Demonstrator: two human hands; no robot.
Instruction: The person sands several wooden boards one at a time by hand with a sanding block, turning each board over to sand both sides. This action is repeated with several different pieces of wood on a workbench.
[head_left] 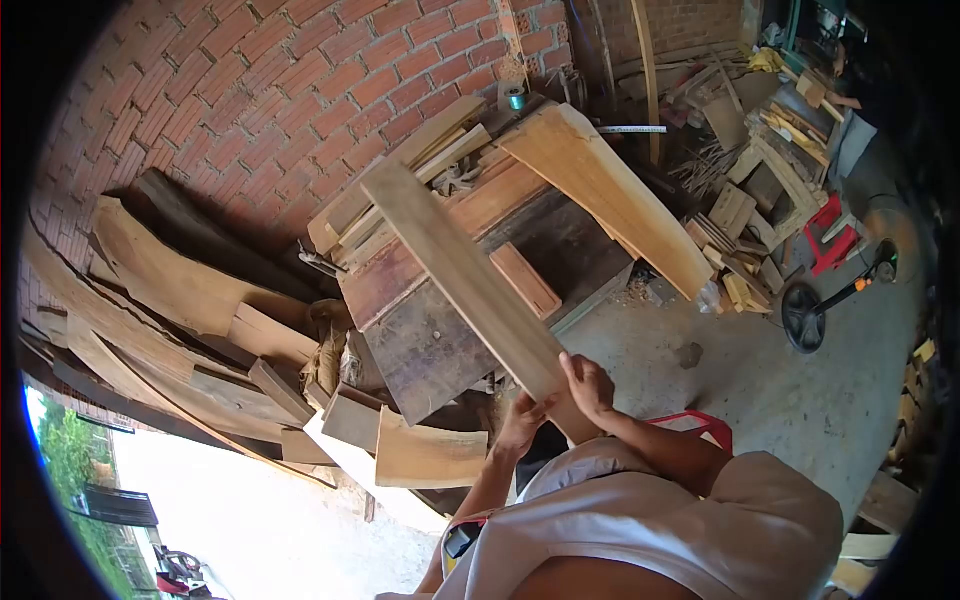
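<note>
Head view: both hands grip one end of a long plank [460, 270]. Left hand [522, 425] clasps beneath, right hand [588, 385] closes on top; it stretches away over the worktop [430, 340].

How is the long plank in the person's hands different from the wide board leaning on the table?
The long grey-brown wooden plank is narrow and dull; the wide pale orange wooden board is broader and brighter. The plank is gripped at its near end by the left hand and right hand; the board rests untouched. Both are flat wood, slanting.
</note>
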